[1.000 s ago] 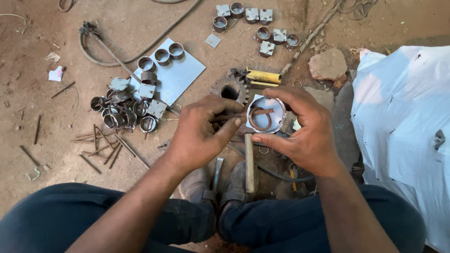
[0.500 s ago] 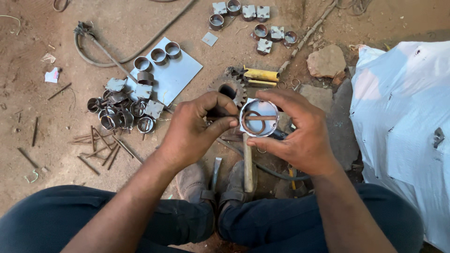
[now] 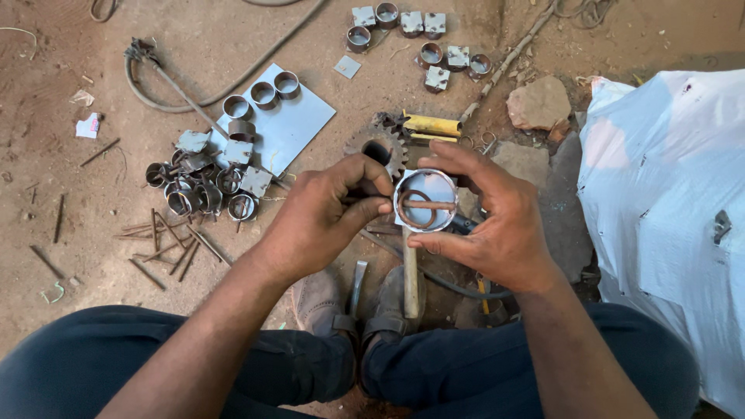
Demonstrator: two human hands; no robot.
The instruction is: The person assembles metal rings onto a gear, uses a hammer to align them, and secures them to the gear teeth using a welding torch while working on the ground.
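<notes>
Both hands meet over my feet. My right hand (image 3: 497,221) curls around a short metal ring on a square plate (image 3: 425,200), holding it by its rim. Inside the ring lies a rusty bent rod piece (image 3: 423,208). My left hand (image 3: 330,209) pinches the end of that rod at the ring's left edge with thumb and forefinger. Beneath the hands a wooden-handled hammer (image 3: 410,275) lies between my shoes, and a toothed gear wheel (image 3: 378,147) rests on the ground just beyond my left hand.
A flat metal sheet (image 3: 299,128) carries three rings. A heap of ring-and-plate pieces (image 3: 206,182) and rusty rods (image 3: 167,248) lie left. More finished pieces (image 3: 423,39) sit at the top. A stone (image 3: 541,102), a yellow tube (image 3: 431,124) and a white sack (image 3: 667,209) are right.
The ring and both hands have shifted slightly up and left in view. My left fingers have closed tighter on the rod end at the ring.
</notes>
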